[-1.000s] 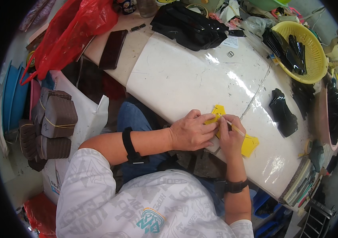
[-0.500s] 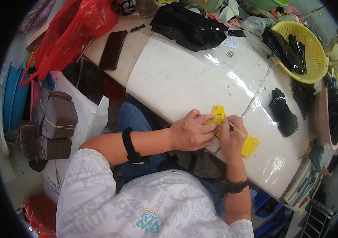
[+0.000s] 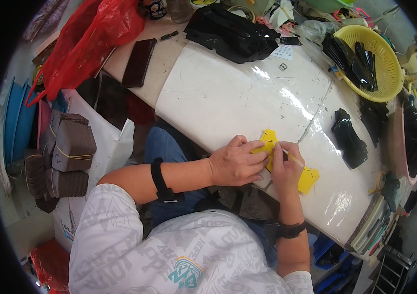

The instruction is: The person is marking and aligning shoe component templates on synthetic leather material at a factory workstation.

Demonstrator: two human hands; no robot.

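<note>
A yellow flat pattern piece (image 3: 309, 180) with dark marks lies on the white table near its front edge, its middle covered by my hands. My left hand (image 3: 240, 161) rests over the left part of it, fingers stretched and apart, index fingertip pressing on the yellow surface. Pinched in my right hand (image 3: 285, 164) is a slim pale pen (image 3: 295, 159), its tip meeting the piece near my left fingertips. What lies under the yellow piece is mostly hidden.
Glossy black pieces (image 3: 349, 139) lie right, and a black bundle (image 3: 230, 34) at the back. A yellow basket (image 3: 393, 61) holds black strips. A phone (image 3: 139, 62), red plastic bag (image 3: 91, 46) and banded brown stacks (image 3: 73, 147) are left; a pink basin (image 3: 398, 142) stands far right.
My right fingers and the pen have shifted very slightly over the yellow pattern piece. My left hand stays in place.
</note>
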